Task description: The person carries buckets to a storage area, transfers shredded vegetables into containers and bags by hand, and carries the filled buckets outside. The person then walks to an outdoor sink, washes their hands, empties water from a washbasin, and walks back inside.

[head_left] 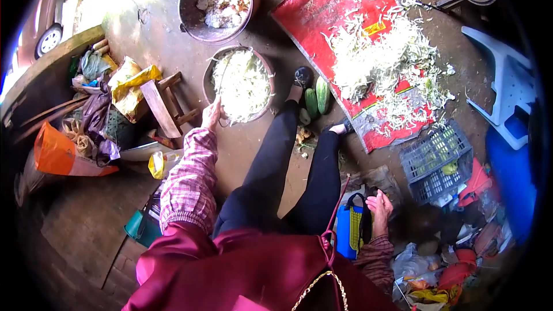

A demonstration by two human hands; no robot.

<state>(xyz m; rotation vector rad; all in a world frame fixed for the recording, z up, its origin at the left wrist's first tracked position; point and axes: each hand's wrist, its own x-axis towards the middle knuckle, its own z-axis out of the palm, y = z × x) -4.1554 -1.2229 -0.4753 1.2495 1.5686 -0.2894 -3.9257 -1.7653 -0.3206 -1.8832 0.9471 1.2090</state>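
My left hand (pixel 211 114) is at the lower left rim of a round bucket (pixel 207 83) filled with pale shredded vegetable (pixel 242 86); its fingers look closed on the rim or handle there. My right hand (pixel 379 204) is low on the right, beside a blue and yellow-green bag (pixel 348 230) with a black handle. Its fingers are partly curled, and whether anything is in them is too small to tell. More shreds (pixel 374 63) lie heaped on a red sheet (pixel 305 17).
Another bucket (pixel 193 26) holds pale scraps. Green cucumber-like vegetables (pixel 322 95) lie by my feet. A grey crate (pixel 435 158), a light blue plastic chair (pixel 507 80) and piled bags are on the right. A wooden stool (pixel 161 106) and more bags (pixel 69 152) stand left.
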